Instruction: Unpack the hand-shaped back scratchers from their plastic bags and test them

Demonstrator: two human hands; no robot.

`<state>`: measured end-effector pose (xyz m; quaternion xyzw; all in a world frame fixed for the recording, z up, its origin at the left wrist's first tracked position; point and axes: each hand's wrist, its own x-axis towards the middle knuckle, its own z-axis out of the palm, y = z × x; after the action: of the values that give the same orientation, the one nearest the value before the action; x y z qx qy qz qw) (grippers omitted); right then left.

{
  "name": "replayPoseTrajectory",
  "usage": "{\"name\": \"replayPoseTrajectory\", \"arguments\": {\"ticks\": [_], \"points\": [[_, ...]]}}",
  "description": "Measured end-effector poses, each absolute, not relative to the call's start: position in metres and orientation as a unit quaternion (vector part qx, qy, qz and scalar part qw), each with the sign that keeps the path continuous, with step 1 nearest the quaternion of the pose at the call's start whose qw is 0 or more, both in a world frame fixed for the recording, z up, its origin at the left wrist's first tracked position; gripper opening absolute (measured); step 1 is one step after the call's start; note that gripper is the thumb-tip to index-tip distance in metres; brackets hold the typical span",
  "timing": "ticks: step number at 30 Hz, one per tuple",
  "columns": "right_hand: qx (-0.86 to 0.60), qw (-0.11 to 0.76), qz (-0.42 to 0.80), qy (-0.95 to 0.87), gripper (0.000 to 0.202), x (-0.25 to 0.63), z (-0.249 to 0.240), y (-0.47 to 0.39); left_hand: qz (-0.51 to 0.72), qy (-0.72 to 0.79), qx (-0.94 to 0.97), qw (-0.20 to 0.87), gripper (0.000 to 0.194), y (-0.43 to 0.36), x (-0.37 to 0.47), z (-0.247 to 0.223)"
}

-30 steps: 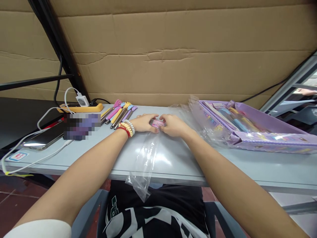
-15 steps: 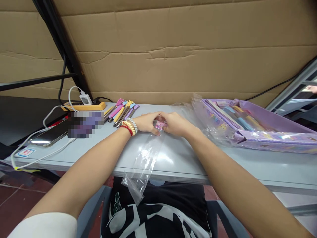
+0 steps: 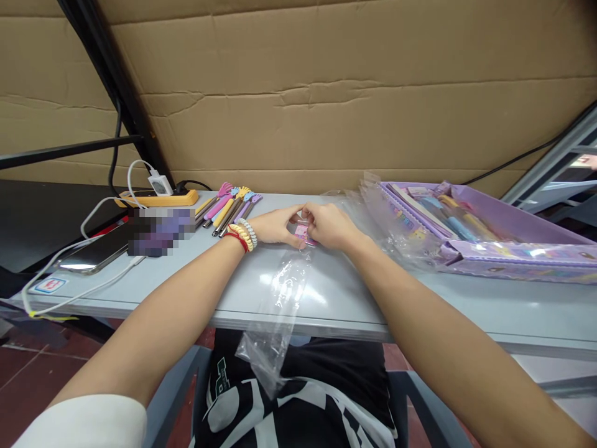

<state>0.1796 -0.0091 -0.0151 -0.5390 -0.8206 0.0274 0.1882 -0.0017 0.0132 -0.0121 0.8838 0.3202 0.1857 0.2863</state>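
No text is readable for certain. The sticker (image 3: 50, 285) on the bench (image 3: 331, 292) has a red mark inside a blue border; lettering on the purple box (image 3: 522, 266) and the black clothing (image 3: 347, 361) is too small or blurred.

— What do the two hands have between them?
— The left hand (image 3: 278, 226) and right hand (image 3: 330, 226) have their fingers at a small, flat pink patterned piece (image 3: 301, 231), above the pale grey counter (image 3: 345, 295).
— And the clear, crinkled plastic wrapper (image 3: 276, 311)?
— It trails below the hands, over the counter's front edge.
— What lies either side?
— Slim colourful pens with hand-shaped tops (image 3: 228, 208) beside the left wrist; an open purple patterned box (image 3: 513, 261) to the right.
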Motion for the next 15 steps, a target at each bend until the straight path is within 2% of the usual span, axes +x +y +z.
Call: {"name": "replayPoseTrajectory", "arguments": {"ticks": [3,6,11,15], "points": [[-0.526,0.297,0.088,-0.792,0.024,0.1824,-0.0123,-0.0091,0.227,0.361,0.850,0.310,0.081,0.0117,-0.0004,-0.0091],[-0.506,0.358,0.123,-0.775,0.026,0.1822,-0.0105,-0.0117,0.269,0.395,0.811,0.338,0.078,0.0121,0.0000,-0.0090],[-0.505,0.365,0.133,-0.771,0.029,0.1804,-0.0138,-0.0125,0.302,0.379,0.796,0.363,0.078,0.0131,-0.0003,-0.0105],[-0.462,0.366,0.055,-0.806,0.023,0.1844,-0.0172,-0.0082,0.309,0.377,0.793,0.366,0.079,0.0137,0.0004,-0.0112]]}}
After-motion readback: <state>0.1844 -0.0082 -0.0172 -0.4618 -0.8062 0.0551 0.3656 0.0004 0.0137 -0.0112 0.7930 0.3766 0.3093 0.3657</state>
